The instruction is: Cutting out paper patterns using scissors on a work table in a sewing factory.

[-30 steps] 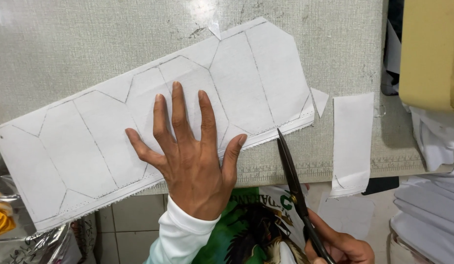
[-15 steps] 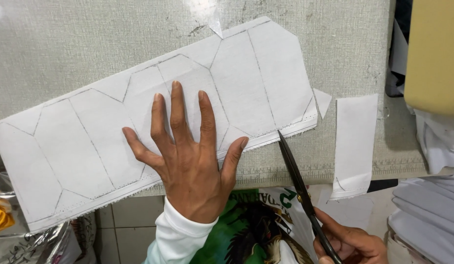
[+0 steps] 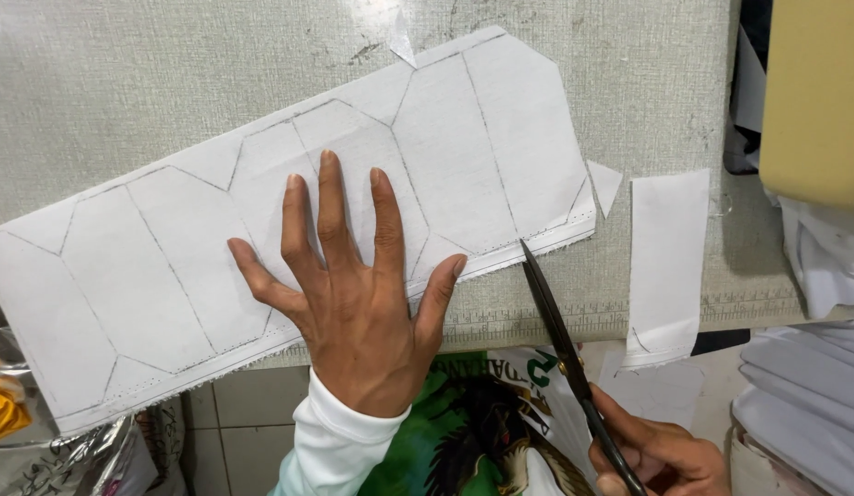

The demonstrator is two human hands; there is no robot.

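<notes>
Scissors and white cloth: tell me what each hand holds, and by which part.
Right hand grips the scissors by the handles. Left hand grasps nothing; it presses flat on the white cloth.

L hand lies flat w/ fingers spread on white cloth piece marked w/ pencil lines. R hand holds black scissors, tip just at cloth's bottom edge. Small white strip lies near on grey table.

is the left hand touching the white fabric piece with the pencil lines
Touching. The head view shows the left hand spread flat, palm and fingers lying directly on the white fabric piece, no gap visible.
</notes>
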